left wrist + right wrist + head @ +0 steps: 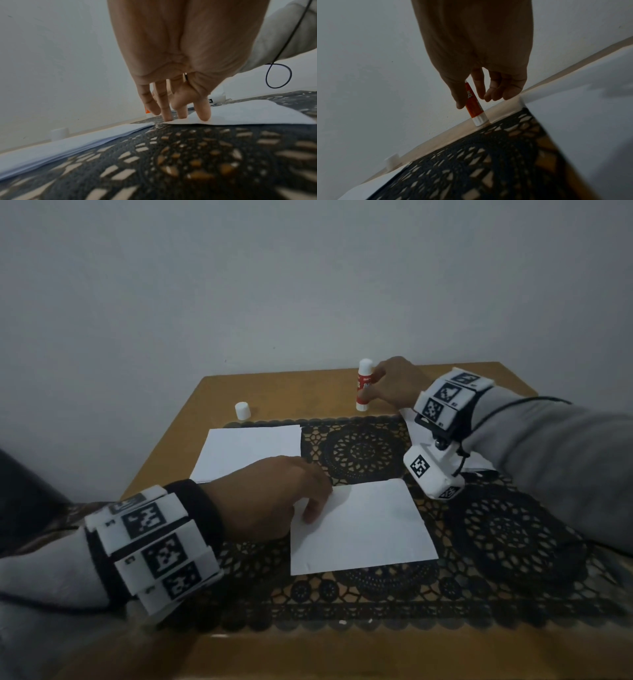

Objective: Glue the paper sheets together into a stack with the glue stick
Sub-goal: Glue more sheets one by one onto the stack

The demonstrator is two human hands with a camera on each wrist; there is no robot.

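The glue stick (364, 385) (473, 106), red and white with its cap off, stands upright at the table's far edge. My right hand (373, 385) (471, 101) pinches it between thumb and index finger. A single white sheet (363, 525) (248, 113) lies on the lace mat in front of me. My left hand (308, 501) (178, 111) presses its far left corner with straight fingers. A stack of white sheets (246, 451) (68, 146) lies to the far left of it.
The white cap (242, 410) (392, 161) stands on the bare wooden table (291, 392) behind the stack. A black lace mat (513, 535) covers most of the table. Another white paper (479, 465) shows under my right wrist. A wall rises just behind the table.
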